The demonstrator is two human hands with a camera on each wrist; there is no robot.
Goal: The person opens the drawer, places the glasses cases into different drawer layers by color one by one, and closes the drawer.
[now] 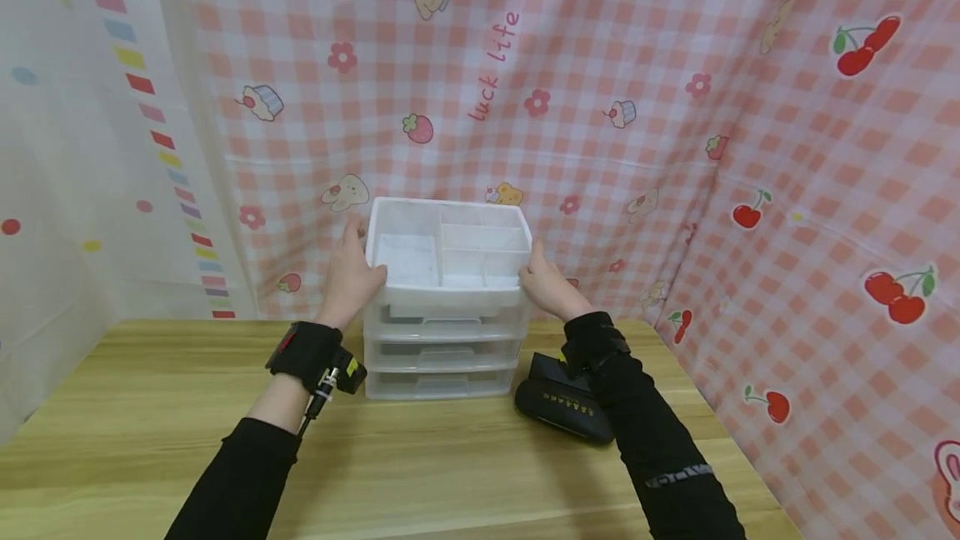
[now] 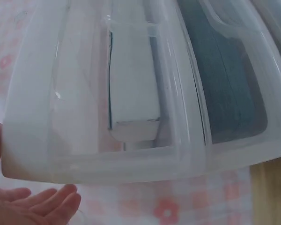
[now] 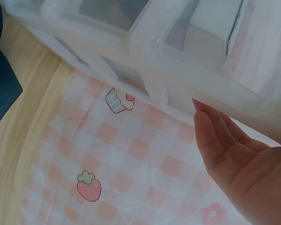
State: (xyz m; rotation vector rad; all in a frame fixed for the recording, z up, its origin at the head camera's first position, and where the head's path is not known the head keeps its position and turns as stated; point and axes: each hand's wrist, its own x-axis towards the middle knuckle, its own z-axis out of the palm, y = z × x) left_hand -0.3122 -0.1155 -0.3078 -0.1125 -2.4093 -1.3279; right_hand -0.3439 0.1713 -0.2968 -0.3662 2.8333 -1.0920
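A white drawer organizer [image 1: 447, 298] with clear drawer fronts and a divided top tray stands against the cloth at the back of the table. My left hand [image 1: 351, 273] grips the tray's left side, its thumb at the front corner; in the left wrist view the fingers of that hand [image 2: 42, 204] stretch beside the wall. On the opposite side my right hand [image 1: 550, 279] holds the right edge, and the right wrist view shows fingers of this hand [image 3: 229, 145] against the side wall. Through the clear plastic appear a pale box-shaped thing [image 2: 133, 79] and a dark one [image 2: 225, 79].
A black case with gold lettering [image 1: 566, 409] lies right of the organizer, partly under my right forearm, with another black item [image 1: 551, 369] behind it. Pink checked cloth [image 1: 600, 65] hangs behind and to the right. The wooden table [image 1: 420, 473] extends toward me.
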